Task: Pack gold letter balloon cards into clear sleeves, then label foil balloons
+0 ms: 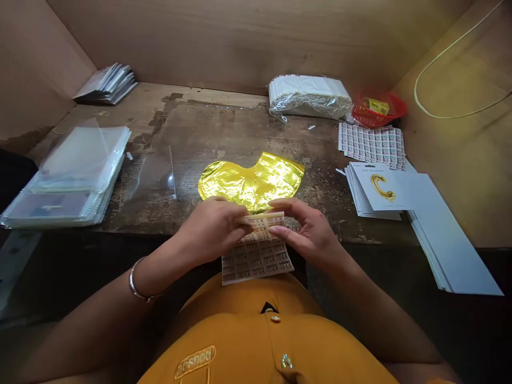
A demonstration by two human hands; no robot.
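Observation:
In front of my body, a sheet of small printed labels (260, 258) hangs down past the table's front edge. My left hand (218, 226) is closed on its upper left part, where the top edge looks folded over into a pale strip. At the upper right of that sheet, my right hand (306, 229) pinches with the thumb on the labels and a forefinger behind the strip. Just beyond both hands a flat gold foil balloon (252, 181) lies on the worn wooden table (216, 128), its near edge partly hidden by them.
At left are a stack of clear plastic bags (76, 170), a loose clear bag (154, 176) and a stack of packets (108, 84). Further right stand a wrapped white bundle (308, 96), a red basket (370, 114), label sheets (372, 144), balloon cards (380, 186) and long white cards (452, 245).

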